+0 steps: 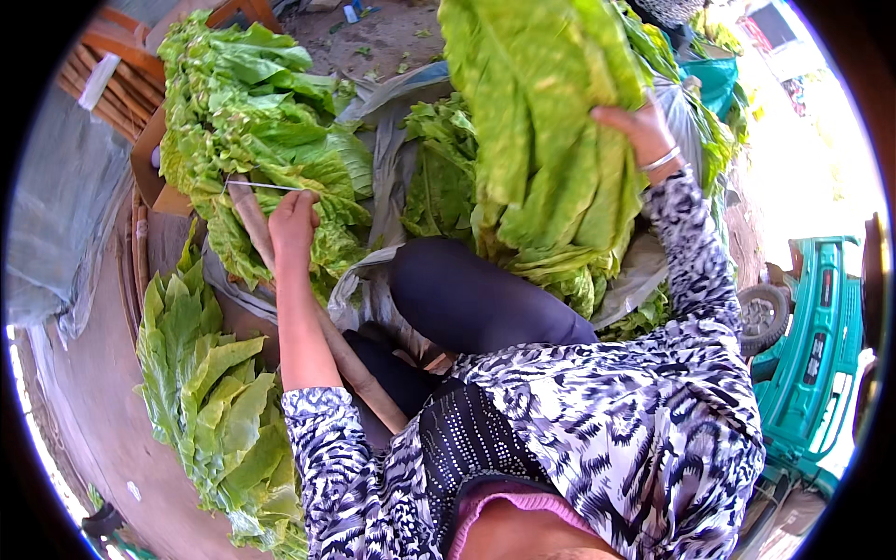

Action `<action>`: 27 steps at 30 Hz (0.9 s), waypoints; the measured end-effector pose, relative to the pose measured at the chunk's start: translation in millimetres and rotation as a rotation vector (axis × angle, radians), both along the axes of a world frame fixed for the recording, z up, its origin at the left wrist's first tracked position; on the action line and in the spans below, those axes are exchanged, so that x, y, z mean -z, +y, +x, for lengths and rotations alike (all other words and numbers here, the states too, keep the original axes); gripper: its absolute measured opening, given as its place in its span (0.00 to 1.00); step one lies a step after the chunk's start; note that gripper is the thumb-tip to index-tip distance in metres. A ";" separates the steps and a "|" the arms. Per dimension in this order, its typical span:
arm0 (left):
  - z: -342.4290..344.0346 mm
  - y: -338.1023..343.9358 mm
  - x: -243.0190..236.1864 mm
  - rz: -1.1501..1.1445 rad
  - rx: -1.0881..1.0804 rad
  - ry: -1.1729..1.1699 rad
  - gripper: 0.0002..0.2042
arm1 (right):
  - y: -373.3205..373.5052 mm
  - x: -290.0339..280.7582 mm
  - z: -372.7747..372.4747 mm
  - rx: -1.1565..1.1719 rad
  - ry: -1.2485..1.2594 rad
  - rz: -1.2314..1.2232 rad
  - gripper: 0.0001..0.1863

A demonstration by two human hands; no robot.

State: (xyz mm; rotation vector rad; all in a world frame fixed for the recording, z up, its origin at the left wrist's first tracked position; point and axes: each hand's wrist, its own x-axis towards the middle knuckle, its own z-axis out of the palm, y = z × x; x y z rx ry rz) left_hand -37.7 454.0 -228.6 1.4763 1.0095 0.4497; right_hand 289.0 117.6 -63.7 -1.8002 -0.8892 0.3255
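My left hand is closed on a thin white string drawn taut from the upper end of a long wooden stick. That stick runs diagonally behind my left forearm to my lap, with a thick row of green leaves at its upper part. My right hand, wearing a bracelet, grips a bunch of large yellow-green leaves held up at the upper right. Part of that hand's fingers is hidden by the leaves. More leaves lie on plastic sheeting beyond my bent knee.
A pile of broad leaves lies at my left. Wooden sticks, a cardboard box and grey sheeting are at the upper left. A turquoise vehicle part and a wheel stand at my right.
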 end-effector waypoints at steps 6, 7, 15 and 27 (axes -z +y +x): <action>0.4 5.2 9.3 0.023 0.014 -0.056 0.11 | -81.5 -103.0 83.1 0.067 -0.204 -0.272 0.20; 0.6 5.8 10.9 0.019 0.010 -0.060 0.11 | -96.4 -113.8 95.8 0.077 -0.225 -0.334 0.20; 1.6 7.4 11.5 0.003 -0.011 -0.045 0.11 | -137.9 -74.4 137.3 -0.572 -0.705 -0.504 0.19; 3.6 3.2 7.6 0.022 -0.043 -0.020 0.10 | -97.1 54.9 17.6 0.354 -0.625 -0.573 0.19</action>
